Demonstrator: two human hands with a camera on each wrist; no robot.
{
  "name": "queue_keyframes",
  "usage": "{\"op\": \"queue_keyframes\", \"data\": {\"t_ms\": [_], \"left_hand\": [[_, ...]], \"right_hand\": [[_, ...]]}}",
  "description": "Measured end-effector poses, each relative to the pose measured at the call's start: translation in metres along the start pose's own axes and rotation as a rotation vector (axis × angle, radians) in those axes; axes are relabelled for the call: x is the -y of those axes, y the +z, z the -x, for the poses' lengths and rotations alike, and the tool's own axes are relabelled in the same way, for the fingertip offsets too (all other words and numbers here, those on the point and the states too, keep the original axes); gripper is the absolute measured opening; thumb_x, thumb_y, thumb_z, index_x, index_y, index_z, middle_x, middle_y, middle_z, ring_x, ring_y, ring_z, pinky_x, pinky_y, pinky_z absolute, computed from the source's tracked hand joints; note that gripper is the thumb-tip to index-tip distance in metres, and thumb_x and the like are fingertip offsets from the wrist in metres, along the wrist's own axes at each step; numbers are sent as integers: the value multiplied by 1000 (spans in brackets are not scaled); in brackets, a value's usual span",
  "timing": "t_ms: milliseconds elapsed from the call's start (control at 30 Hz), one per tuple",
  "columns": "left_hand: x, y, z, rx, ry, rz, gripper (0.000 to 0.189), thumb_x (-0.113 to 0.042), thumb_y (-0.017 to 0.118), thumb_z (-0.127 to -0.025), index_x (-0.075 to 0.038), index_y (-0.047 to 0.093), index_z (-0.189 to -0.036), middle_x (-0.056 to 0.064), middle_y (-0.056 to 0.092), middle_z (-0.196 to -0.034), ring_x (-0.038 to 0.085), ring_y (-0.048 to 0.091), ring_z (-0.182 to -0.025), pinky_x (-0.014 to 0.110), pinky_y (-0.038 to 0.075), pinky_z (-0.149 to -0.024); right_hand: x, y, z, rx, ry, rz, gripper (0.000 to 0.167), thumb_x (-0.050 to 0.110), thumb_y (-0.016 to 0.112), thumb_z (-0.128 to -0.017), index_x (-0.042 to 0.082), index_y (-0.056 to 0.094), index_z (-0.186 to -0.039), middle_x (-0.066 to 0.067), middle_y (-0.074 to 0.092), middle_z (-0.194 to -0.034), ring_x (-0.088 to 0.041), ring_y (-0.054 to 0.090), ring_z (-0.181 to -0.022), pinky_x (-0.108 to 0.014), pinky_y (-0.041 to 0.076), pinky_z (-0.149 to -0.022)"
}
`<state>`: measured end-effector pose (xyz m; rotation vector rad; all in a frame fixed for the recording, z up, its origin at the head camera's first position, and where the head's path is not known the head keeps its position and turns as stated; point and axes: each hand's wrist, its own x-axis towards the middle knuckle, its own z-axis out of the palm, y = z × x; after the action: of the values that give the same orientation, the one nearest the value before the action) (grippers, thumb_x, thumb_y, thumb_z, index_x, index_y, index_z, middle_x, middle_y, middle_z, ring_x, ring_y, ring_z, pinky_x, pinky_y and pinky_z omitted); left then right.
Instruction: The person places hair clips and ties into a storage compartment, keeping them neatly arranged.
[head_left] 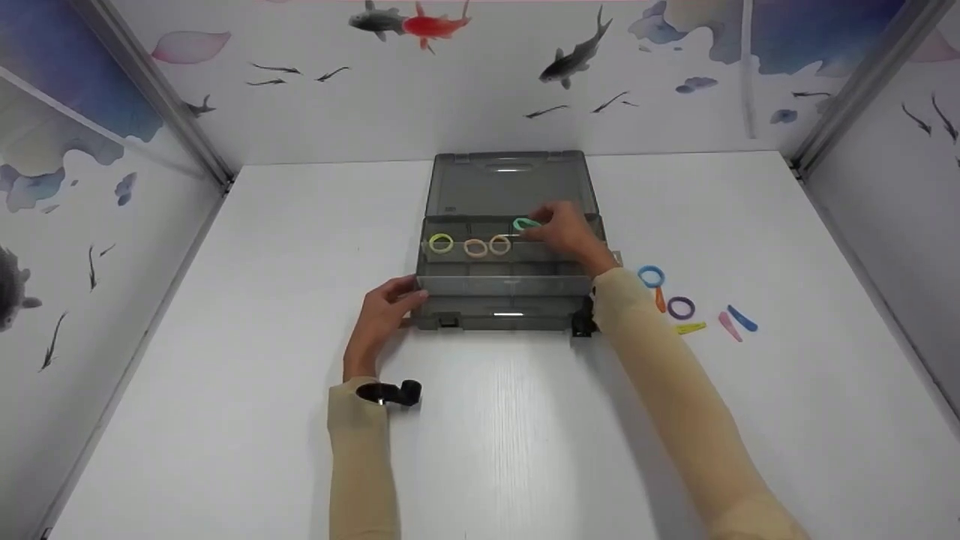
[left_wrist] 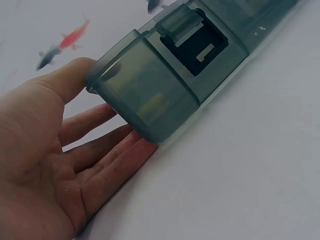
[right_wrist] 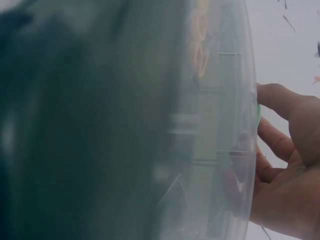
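A grey translucent compartment box (head_left: 510, 286) stands on the table with its lid (head_left: 514, 184) laid back and a clear flap raised. My left hand (head_left: 382, 319) holds the box's front left corner; the left wrist view shows the thumb on the upper edge and the fingers against its side. Over the back compartments, my right hand (head_left: 568, 234) pinches a mint-green hair tie (head_left: 526, 223) between thumb and fingers. A yellow hair tie (head_left: 441, 244) and two peach hair ties (head_left: 475, 248) lie in the back row. In the right wrist view the box partly hides the green tie.
Right of the box lie a blue hair tie (head_left: 651, 276), a purple hair tie (head_left: 681, 307) and several snap hair clips: orange (head_left: 660, 301), yellow (head_left: 691, 328), pink (head_left: 730, 327) and blue (head_left: 742, 318). Patterned walls (head_left: 487, 97) enclose the table's back and sides.
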<state>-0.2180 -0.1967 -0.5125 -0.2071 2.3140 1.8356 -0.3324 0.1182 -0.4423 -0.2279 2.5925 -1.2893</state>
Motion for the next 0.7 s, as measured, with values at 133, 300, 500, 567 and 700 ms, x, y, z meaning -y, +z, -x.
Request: {"op": "queue_keyframes", "data": {"t_ms": [133,300,500,567,700], "left_hand": [[0,0,0,3,1,2,55,-34,71,-93,-15,56,-142,10,58,-142,25,57,-128,42,52,-100],[0,0,0,6,-6,17,56,-34,72,-93,-15,55,-142,9,58,-143,25,57,-129,43,51,-102],[-1,-1,0,18,-22,17,58,-35,71,-93,-15,53,-145,10,54,-147,26,55,-132,43,50,-103],[-1,-2,0,17,-17,16,58,-34,71,-93,-15,53,-145,10,55,-146,25,56,-130,42,50,-102],[1,-1,-1,7,-3,19,55,-32,71,-93,-15,55,-142,9,58,-142,24,58,-127,40,53,-99]], "right_hand": [[0,1,0,-4,3,2,43,21,70,-94,-2,59,-128,-20,60,-128,-30,58,-114,-45,49,-100],[0,4,-1,-5,4,5,42,20,70,-94,-2,59,-128,-19,61,-128,-30,58,-114,-45,49,-101],[3,5,-1,11,24,-4,48,20,71,-93,-2,57,-133,-19,59,-136,-32,57,-123,-46,47,-106],[3,4,-1,25,28,0,51,21,72,-93,-1,55,-136,-19,57,-140,-33,55,-128,-47,46,-108],[2,0,-1,52,24,1,53,24,70,-95,1,54,-140,-19,54,-145,-34,51,-134,-49,43,-111]]}}
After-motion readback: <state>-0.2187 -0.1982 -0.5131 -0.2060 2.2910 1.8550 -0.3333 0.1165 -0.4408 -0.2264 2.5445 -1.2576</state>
